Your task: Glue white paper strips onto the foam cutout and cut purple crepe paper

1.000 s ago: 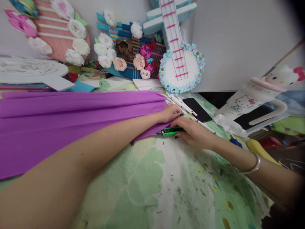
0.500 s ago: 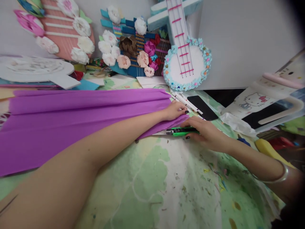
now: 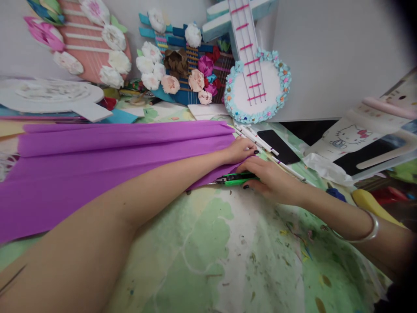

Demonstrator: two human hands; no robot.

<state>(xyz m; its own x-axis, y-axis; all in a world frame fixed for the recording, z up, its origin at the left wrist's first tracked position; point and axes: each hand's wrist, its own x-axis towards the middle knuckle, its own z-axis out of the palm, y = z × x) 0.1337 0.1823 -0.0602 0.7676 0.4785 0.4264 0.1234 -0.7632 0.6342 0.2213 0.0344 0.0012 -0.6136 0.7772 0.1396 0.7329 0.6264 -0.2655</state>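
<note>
A wide sheet of purple crepe paper (image 3: 107, 174) lies folded across the table, its right end under my left hand (image 3: 241, 150). The fingers of that hand are curled closed on the paper near its right edge. My right hand (image 3: 273, 180) is closed around a green and black utility knife (image 3: 234, 178). The knife's blade is out and points left, at the fold along the paper's near edge; part of the blade is hidden by the paper.
Behind the paper stand flower-trimmed craft instruments, including a white and light-blue one (image 3: 257, 91). Marked white sticks (image 3: 260, 141) and a black phone (image 3: 278, 146) lie beyond my hands. A Hello Kitty tumbler (image 3: 352, 132) stands at right. A patterned green cloth (image 3: 202, 252) covers the table.
My right hand has moved the utility knife left, the blade going further along the paper's near edge. My left hand stays in place on the paper.
</note>
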